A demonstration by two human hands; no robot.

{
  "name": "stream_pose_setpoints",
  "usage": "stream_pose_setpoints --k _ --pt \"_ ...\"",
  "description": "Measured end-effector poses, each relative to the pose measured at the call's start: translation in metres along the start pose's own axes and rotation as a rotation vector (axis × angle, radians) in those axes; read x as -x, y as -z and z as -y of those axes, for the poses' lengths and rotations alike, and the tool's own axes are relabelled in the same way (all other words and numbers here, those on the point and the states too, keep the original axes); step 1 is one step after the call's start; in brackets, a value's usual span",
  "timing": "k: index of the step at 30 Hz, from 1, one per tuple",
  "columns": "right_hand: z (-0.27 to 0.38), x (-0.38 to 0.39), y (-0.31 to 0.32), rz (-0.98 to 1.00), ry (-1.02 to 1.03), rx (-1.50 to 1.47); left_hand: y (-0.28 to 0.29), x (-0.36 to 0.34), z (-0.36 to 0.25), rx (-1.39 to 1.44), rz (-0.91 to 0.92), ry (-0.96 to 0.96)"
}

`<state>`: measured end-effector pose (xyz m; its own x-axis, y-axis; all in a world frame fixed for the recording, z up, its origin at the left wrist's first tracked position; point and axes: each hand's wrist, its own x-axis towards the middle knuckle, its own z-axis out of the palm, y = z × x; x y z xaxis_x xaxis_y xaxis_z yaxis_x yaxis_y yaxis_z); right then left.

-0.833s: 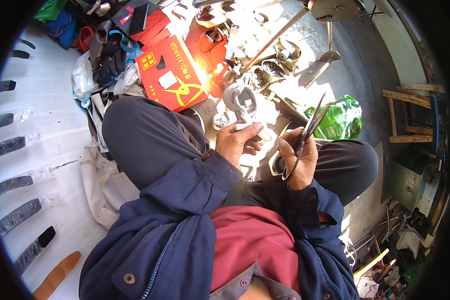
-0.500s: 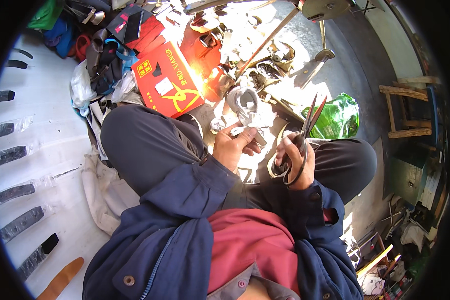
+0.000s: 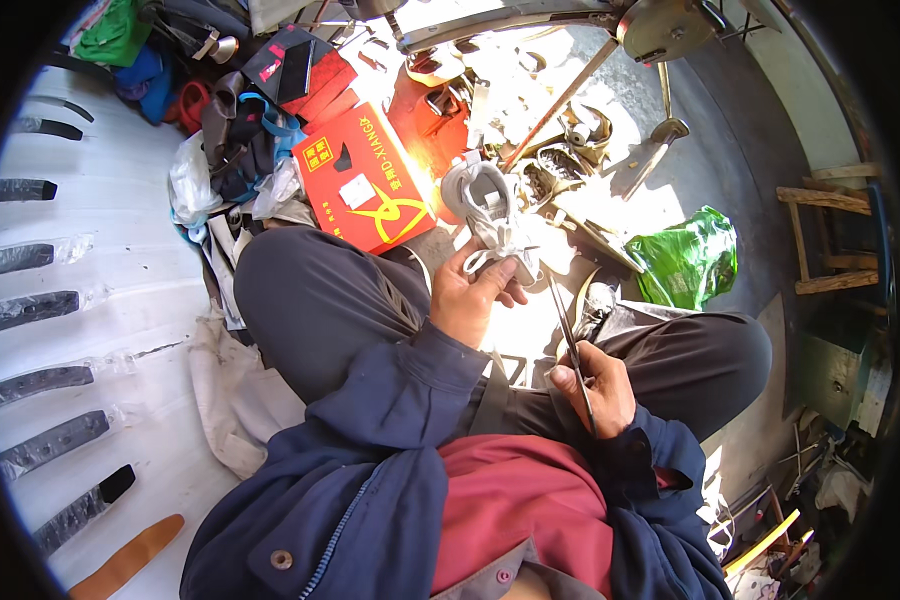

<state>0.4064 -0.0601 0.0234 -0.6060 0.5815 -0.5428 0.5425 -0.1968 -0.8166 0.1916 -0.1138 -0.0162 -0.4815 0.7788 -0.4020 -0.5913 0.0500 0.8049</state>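
A light grey laced sneaker (image 3: 482,205) is held up in front of my knees, its opening facing up. My left hand (image 3: 470,295) is closed on its toe end, thumb on top near the white laces (image 3: 505,250). My right hand (image 3: 600,385), lower and nearer my body, is wrapped round a pair of dark scissors (image 3: 567,330). The blades point up and slightly left toward the sneaker's toe, apart from it. They are seen nearly edge-on, so whether they are spread is hidden. A pale, rumpled thing (image 3: 600,300) lies by my right knee.
A red shoe box (image 3: 335,205) sits beyond my left knee. A green plastic bag (image 3: 682,258) lies beyond my right knee. Several worn shoes (image 3: 560,165) and scraps cover the sunlit floor under a metal machine wheel (image 3: 665,30). A wooden stool (image 3: 830,285) stands at the right.
My left hand has tilted the sneaker up into fuller view. My right hand has drawn back toward my body, and the scissors have swung from pointing up-right to up-left. The view has shifted slightly.
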Motion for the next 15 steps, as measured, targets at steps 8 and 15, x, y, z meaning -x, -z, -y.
stream_pose_setpoints --k 8,15 --pt "0.016 0.003 0.002 -0.189 0.231 0.458 0.002 0.0 0.001 0.089 0.071 -0.024" --pt "0.018 0.003 0.003 -0.23 0.294 0.493 -0.001 0.002 -0.001 0.062 0.075 -0.023"
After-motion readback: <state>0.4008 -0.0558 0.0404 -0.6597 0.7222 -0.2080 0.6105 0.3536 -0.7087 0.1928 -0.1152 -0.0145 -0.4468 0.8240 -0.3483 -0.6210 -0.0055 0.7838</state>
